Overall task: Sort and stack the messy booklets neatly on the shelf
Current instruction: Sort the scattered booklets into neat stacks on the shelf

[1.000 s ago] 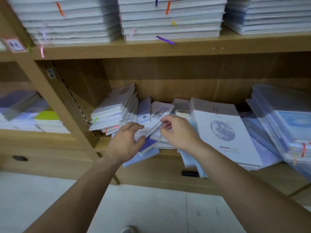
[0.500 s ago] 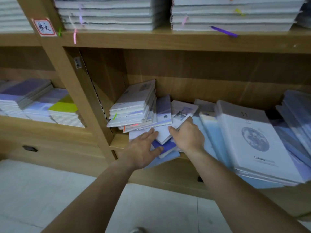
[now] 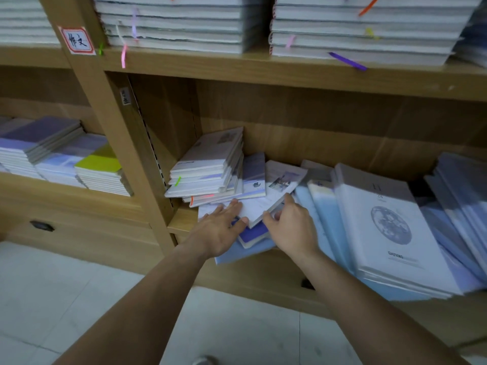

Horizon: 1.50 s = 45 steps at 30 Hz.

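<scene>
Gathering step: left hand [image 3: 220, 229] spread flat on the white booklet [image 3: 263, 204] atop the loose pile [image 3: 250, 236] at the shelf [image 3: 184, 219] front edge, right hand [image 3: 293, 227] pinching that booklet's right edge; next, I'd guess, square the pile and slide it back beside the leaning stack [image 3: 208, 164]

1 view was given: a wide-angle camera worn on the person's head. It faced forward and down at the wooden shelf [image 3: 290, 75], near enough for the arms [image 3: 155, 299] to reach it, with floor tiles [image 3: 66, 285] along the bottom.
</scene>
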Tool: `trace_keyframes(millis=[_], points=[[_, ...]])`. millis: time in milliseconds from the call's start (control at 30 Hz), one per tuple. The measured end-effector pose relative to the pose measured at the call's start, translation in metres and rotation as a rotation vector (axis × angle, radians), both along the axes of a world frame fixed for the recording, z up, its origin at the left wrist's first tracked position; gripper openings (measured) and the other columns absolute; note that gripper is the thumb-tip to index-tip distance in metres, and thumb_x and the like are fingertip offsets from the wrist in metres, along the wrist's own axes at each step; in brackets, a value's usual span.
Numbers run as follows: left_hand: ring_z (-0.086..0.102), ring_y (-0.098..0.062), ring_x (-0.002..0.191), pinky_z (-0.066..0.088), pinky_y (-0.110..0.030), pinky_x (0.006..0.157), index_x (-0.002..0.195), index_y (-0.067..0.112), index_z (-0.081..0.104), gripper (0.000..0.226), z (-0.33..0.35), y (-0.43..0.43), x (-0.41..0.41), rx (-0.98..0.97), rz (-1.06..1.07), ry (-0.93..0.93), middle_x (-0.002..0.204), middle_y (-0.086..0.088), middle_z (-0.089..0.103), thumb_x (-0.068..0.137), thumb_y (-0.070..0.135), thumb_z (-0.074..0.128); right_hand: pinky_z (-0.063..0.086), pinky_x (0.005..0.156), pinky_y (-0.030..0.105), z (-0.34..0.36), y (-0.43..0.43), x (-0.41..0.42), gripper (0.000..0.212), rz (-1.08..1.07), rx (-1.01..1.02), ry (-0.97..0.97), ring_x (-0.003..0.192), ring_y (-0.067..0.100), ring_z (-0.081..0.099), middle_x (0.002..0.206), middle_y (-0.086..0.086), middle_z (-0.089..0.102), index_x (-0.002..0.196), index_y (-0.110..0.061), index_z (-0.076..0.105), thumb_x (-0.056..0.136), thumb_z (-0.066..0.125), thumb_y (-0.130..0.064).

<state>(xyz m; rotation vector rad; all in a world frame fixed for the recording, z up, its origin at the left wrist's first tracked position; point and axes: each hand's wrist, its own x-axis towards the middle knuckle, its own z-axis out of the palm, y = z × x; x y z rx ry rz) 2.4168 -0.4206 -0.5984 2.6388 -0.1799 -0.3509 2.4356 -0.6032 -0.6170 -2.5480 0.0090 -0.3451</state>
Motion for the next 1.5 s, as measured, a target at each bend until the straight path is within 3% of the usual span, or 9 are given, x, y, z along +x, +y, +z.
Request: trace_keyframes(millis=[200, 467, 667, 900, 1033, 1133, 1300, 1433, 1500], points=[[0.003, -0.014, 0.153, 0.011, -0.041, 0.123, 0.158, 0.031, 0.007, 0.066, 0.0, -0.001, -0.005, 0.06, -0.001, -0.019, 0.165, 0.014, 0.0, 0.102, 0.056, 0.032, 0.053, 0.071, 0.037, 0.006, 0.008, 0.006, 0.057, -0.087, 0.1, 0.126, 0.096, 0.033, 0.066, 0.106, 0.011, 0.071, 0.123, -0.009, 0.049, 0.092, 0.057, -0.055], [-0.002, -0.014, 0.153, 0.007, -0.041, 0.124, 0.159, 0.032, 0.002, 0.068, -0.01, 0.002, -0.001, 0.098, -0.031, -0.042, 0.164, 0.015, -0.008, 0.102, 0.057, 0.029, 0.048, 0.068, 0.034, -0.009, 0.023, 0.011, 0.091, -0.201, 0.118, 0.109, 0.1, 0.031, 0.068, 0.11, 0.008, 0.073, 0.148, -0.006, 0.029, 0.083, 0.067, -0.059], [-0.005, -0.014, 0.153, 0.004, -0.042, 0.124, 0.158, 0.033, 0.002, 0.062, -0.009, 0.0, 0.0, 0.099, -0.026, -0.03, 0.165, 0.014, -0.008, 0.104, 0.055, 0.02, 0.05, 0.069, 0.034, -0.009, 0.027, 0.011, 0.089, -0.187, 0.257, 0.085, 0.093, 0.026, 0.069, 0.095, 0.002, 0.074, 0.155, -0.014, 0.015, 0.089, 0.069, -0.039], [-0.005, -0.015, 0.153, 0.003, -0.044, 0.123, 0.158, 0.038, 0.001, 0.057, -0.01, 0.002, -0.002, 0.062, -0.023, -0.023, 0.164, 0.016, -0.008, 0.105, 0.053, 0.016, 0.056, 0.075, 0.034, -0.001, 0.022, -0.001, 0.087, -0.095, 0.381, 0.048, 0.088, 0.023, 0.069, 0.092, 0.005, 0.072, 0.156, -0.016, 0.016, 0.088, 0.069, -0.026], [-0.004, -0.015, 0.153, 0.003, -0.045, 0.123, 0.156, 0.043, 0.001, 0.055, -0.01, 0.001, -0.002, 0.048, -0.02, -0.025, 0.164, 0.018, -0.007, 0.105, 0.053, 0.018, 0.057, 0.083, 0.038, 0.002, 0.006, -0.016, 0.085, -0.033, 0.368, 0.017, 0.099, 0.026, 0.068, 0.111, 0.006, 0.072, 0.155, -0.018, 0.019, 0.087, 0.069, -0.025], [-0.003, -0.018, 0.153, 0.003, -0.049, 0.123, 0.155, 0.045, 0.0, 0.057, -0.01, -0.001, -0.001, 0.075, -0.018, -0.03, 0.165, 0.016, -0.008, 0.103, 0.055, 0.023, 0.057, 0.08, 0.04, 0.01, -0.012, -0.023, 0.086, -0.001, 0.282, 0.052, 0.097, 0.029, 0.068, 0.111, 0.008, 0.071, 0.155, -0.018, 0.016, 0.087, 0.068, -0.026], [-0.004, -0.024, 0.153, 0.005, -0.055, 0.12, 0.155, 0.047, -0.002, 0.062, -0.01, -0.009, -0.002, 0.23, -0.053, -0.024, 0.165, 0.012, -0.01, 0.1, 0.062, 0.024, 0.05, 0.056, 0.032, 0.026, -0.045, -0.03, 0.08, 0.083, 0.176, 0.098, 0.081, 0.021, 0.066, 0.102, 0.001, 0.071, 0.152, -0.014, 0.017, 0.089, 0.065, -0.026], [-0.005, -0.027, 0.153, 0.004, -0.057, 0.119, 0.153, 0.049, -0.003, 0.065, -0.011, -0.013, -0.003, 0.278, -0.05, -0.027, 0.166, 0.01, -0.01, 0.097, 0.067, 0.023, 0.056, 0.071, 0.041, 0.028, -0.046, -0.025, 0.078, 0.076, 0.202, 0.101, 0.089, 0.026, 0.068, 0.113, 0.007, 0.071, 0.154, -0.013, 0.014, 0.093, 0.061, -0.03], [-0.006, -0.027, 0.153, 0.004, -0.057, 0.12, 0.154, 0.049, -0.003, 0.065, -0.01, -0.015, -0.004, 0.277, -0.047, -0.032, 0.166, 0.009, -0.01, 0.097, 0.068, 0.024, 0.058, 0.068, 0.037, 0.028, -0.038, -0.025, 0.087, 0.106, 0.268, 0.126, 0.086, 0.026, 0.071, 0.124, 0.004, 0.068, 0.157, -0.021, 0.0, 0.095, 0.061, -0.031]])
